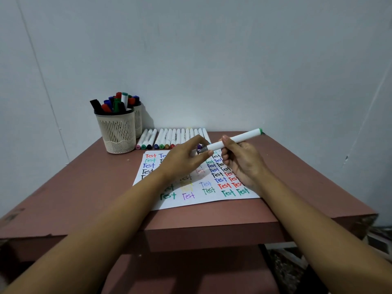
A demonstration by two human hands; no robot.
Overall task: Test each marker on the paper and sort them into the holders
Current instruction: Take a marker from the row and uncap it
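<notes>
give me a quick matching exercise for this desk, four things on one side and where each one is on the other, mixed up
Things
1 held marker
2 front holder
3 row of markers
4 paper

Places
a lying side by side at the back of the table
b flat on the table, covered in the word Test
c standing at the back left, packed full
d in the air, gripped by the right hand, left hand at its cap

Pairs: 1-d, 2-c, 3-a, 4-b

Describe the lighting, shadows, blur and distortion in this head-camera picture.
Head view: dim, soft light, no glare; the holders cast a shadow rightward onto the wall. Head view: wide-angle lens bows the wall seam at left and stretches the forearms. Head view: left hand and marker look slightly blurred; writing on the paper is legible.
</notes>
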